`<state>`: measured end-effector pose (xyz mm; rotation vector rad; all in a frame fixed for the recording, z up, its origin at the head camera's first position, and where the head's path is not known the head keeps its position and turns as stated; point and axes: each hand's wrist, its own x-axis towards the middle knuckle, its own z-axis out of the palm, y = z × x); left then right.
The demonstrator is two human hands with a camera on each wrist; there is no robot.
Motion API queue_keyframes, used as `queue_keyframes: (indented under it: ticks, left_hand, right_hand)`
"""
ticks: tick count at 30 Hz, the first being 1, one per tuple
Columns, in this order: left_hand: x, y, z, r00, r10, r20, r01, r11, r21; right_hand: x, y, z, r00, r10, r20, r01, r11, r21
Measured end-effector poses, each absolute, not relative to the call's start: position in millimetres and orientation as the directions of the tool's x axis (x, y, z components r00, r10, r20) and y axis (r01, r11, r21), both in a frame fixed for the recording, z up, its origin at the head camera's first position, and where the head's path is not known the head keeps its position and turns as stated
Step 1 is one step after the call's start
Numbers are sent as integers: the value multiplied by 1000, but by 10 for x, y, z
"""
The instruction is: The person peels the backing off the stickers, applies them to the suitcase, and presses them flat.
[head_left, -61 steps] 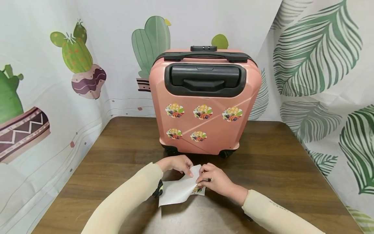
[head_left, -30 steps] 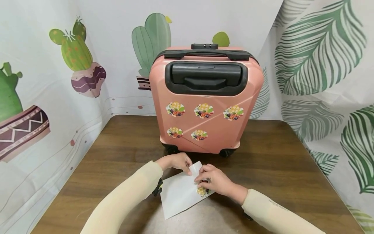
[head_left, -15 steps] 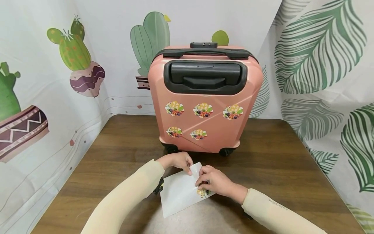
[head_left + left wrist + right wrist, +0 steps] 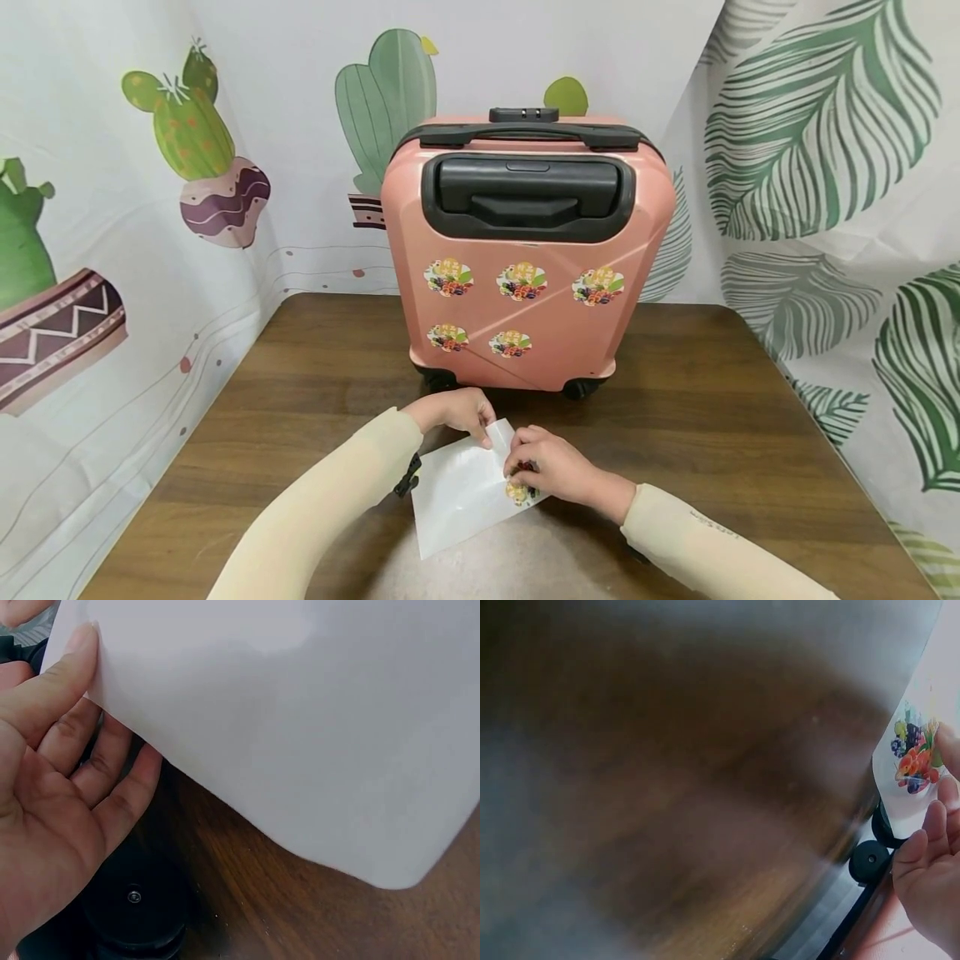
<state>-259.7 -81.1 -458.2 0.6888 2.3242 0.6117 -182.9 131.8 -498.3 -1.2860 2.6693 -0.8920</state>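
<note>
A white sticker sheet [image 4: 459, 498] is held just above the table in front of the suitcase. My left hand [image 4: 459, 412] pinches its far edge; in the left wrist view the thumb lies on top and the other fingers are beneath. At the sheet's right end, my right hand [image 4: 553, 467] pinches the paper beside a round fruit-print sticker [image 4: 913, 759]. The right hand partly covers that sticker in the head view. Whether the sticker's edge is lifted, I cannot tell. Several matching stickers [image 4: 521, 282] are on the pink suitcase [image 4: 573, 354], in two rows.
The suitcase stands upright on the brown wooden table [image 4: 697, 417], its black wheels [image 4: 583, 389] toward me. Its black telescopic handle [image 4: 527, 196] is pushed in. Behind hangs a white curtain [image 4: 300, 167] printed with cacti and leaves.
Two seconds ago the sheet was bent up over its right end; it has since swung down flatter, showing more of the sticker. Over the last second both hands stay almost still.
</note>
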Motion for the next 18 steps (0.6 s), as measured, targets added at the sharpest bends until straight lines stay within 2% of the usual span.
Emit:
queue_keyframes:
  ticks: [12,16,18]
  left_hand:
    - [-2579,-832,-4595,-664,611,-432,296,744,599]
    - [-2581,-838,-4598,-659,611,-439,285,742,606]
    - [-2584,-844,-4598,-658,612,-439,283,741,609]
  right_hand:
    - [-1810,1344,-4979,-682,-705,194,-679,512,-526]
    - [-1807,1357,-5001,-690,-693,212,-687,532,-495]
    - [-1804,1349,-5010,-714,-665,221,-673,563,-479]
